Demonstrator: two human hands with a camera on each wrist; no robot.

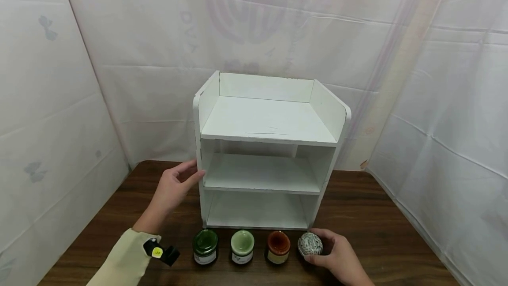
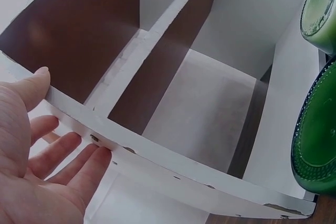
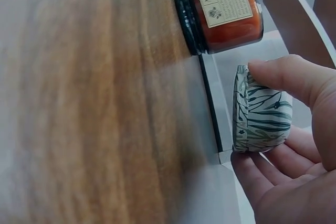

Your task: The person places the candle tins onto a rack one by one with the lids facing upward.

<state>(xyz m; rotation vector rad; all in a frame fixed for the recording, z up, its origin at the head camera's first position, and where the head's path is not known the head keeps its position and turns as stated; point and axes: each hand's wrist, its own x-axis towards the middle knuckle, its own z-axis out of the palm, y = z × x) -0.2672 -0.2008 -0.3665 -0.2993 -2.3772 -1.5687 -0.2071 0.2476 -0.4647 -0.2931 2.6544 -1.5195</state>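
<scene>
A white shelf unit [image 1: 258, 189] with two lower compartments and a raised-edge top stands on the dark wood table. My left hand [image 1: 176, 184] grips its left side panel, thumb at the front edge and fingers along the outer face. In the left wrist view the thumb [image 2: 34, 87] lies over that edge. My right hand [image 1: 337, 255] holds a small round tin [image 1: 310, 244] with a dark leaf pattern on white, near the shelf's front right corner. The right wrist view shows the tin [image 3: 262, 114] between thumb and fingers.
In a row before the shelf stand a dark green jar [image 1: 205, 246], a pale green jar [image 1: 242, 246] and an orange-brown jar [image 1: 278, 247], all labelled. The orange-brown jar is nearest the tin. White sheeting [image 1: 151, 78] hangs behind and beside the table [image 1: 369, 215].
</scene>
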